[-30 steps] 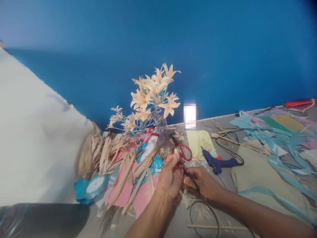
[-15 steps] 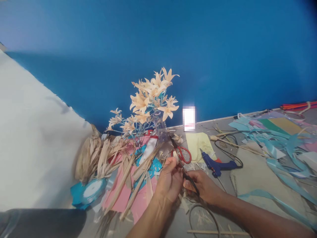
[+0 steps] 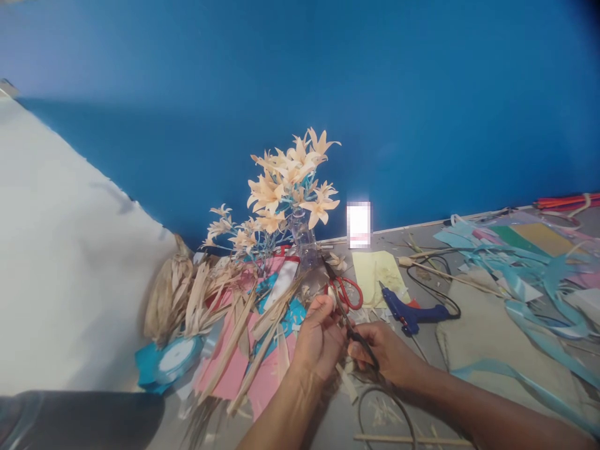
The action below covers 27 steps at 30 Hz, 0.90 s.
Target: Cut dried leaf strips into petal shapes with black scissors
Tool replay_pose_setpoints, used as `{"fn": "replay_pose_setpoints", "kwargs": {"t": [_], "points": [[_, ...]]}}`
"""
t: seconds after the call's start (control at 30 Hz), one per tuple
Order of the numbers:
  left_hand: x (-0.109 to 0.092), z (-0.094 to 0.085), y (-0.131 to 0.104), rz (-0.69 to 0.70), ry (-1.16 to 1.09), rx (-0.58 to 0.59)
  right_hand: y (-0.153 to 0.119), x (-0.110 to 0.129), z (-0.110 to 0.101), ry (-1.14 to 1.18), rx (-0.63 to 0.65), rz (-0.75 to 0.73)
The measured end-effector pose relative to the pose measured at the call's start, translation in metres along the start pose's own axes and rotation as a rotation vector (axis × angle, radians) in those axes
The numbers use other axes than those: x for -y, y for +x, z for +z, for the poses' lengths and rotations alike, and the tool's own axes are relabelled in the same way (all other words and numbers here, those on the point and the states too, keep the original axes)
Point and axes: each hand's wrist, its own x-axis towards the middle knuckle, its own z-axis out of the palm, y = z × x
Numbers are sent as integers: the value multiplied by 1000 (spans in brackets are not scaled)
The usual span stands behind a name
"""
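My left hand [image 3: 321, 331] is closed, pinching a small pale piece of dried husk [image 3: 331, 292] between thumb and fingers. In my right hand [image 3: 382, 350] is a pair of dark-handled scissors [image 3: 362, 347], its blades pointing up and left beside the pinched piece. The fingers partly hide the blades, so I cannot tell how far apart they are. Just beyond both hands lie red-handled scissors [image 3: 350, 294]. Behind them, a clear glass vase [image 3: 304, 240] holds pale husk flowers [image 3: 290, 172] on light-blue stems.
Dried husk strips [image 3: 234, 344] and pink sheets [image 3: 267, 394] cover the left, near a blue ribbon roll [image 3: 173, 361]. On the right are a blue glue gun [image 3: 410, 312], a yellow sheet [image 3: 375, 275], a beige cloth [image 3: 492, 331] and tangled light-blue ribbon [image 3: 539, 319]. A blue wall [image 3: 422, 112] stands behind.
The view has shifted very slightly. Both hands keep nearly the same pose, with the husk piece and the scissors still held.
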Motion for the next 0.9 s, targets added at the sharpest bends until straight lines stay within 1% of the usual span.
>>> {"fn": "replay_pose_setpoints", "kwargs": {"t": [0.17,0.27,0.43,0.53,0.67,0.9], "points": [[-1,0,1,12,-11,9,-1,6,-1,-22,-12,7],[-1,0,2,59,-28,-1,0,9,-5,-48,-13,10],[-2,1,1,136,46,-23,1,13,-13,-143,2,-81],[-1,3,0,171,64,-20,0,13,-11,-138,14,-56],[2,6,-2,173,66,-18,0,10,-5,-70,4,-19],[5,5,-1,163,66,-24,1,4,-3,-60,-34,-46]]}}
